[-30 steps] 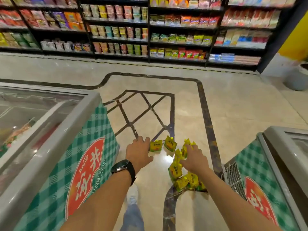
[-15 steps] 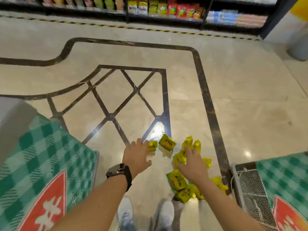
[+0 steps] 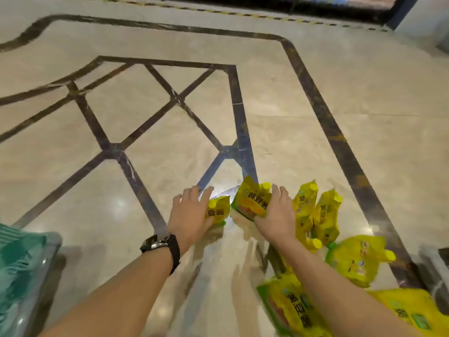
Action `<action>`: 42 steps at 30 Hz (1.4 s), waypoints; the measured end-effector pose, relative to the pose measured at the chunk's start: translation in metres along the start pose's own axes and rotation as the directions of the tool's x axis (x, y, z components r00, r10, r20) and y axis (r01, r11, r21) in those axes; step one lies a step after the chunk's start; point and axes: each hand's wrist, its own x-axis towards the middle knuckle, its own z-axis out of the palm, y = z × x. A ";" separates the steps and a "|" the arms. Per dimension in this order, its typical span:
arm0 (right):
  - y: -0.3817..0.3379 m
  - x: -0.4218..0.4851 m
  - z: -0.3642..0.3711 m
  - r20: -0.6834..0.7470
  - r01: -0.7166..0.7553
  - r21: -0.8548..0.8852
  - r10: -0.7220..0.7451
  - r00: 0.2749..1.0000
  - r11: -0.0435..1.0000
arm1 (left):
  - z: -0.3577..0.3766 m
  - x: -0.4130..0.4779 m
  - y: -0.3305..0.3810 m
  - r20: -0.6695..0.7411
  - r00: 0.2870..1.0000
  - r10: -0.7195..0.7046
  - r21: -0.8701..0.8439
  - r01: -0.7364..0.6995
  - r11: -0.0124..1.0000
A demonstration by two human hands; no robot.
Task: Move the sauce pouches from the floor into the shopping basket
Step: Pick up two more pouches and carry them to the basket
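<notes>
Several yellow sauce pouches with yellow caps lie on the marble floor. My left hand (image 3: 188, 215), with a black watch on its wrist, holds a small pouch (image 3: 218, 211) by its left side. My right hand (image 3: 277, 214) grips a larger pouch (image 3: 252, 203) along its right edge, and that pouch is tilted up. To the right of my right hand, two pouches (image 3: 315, 212) stand close together. More pouches (image 3: 357, 259) lie nearer to me, with one pouch (image 3: 291, 310) partly under my right forearm. No shopping basket is in view.
A green-checked freezer corner (image 3: 19, 263) juts in at the lower left. Another freezer's base (image 3: 435, 261) sits at the right edge. Dark inlay lines cross the floor (image 3: 170, 117), and a shelf base runs along the top.
The view has dropped closer to the floor. My left hand has closed on the small pouch. My right hand moved left from the pile onto the larger pouch.
</notes>
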 end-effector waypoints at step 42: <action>0.014 0.041 0.047 0.005 0.215 0.071 -0.216 0.976 0.974 | 0.035 0.033 -0.080 0.103 0.980 0.170 -0.490 -0.099 0.866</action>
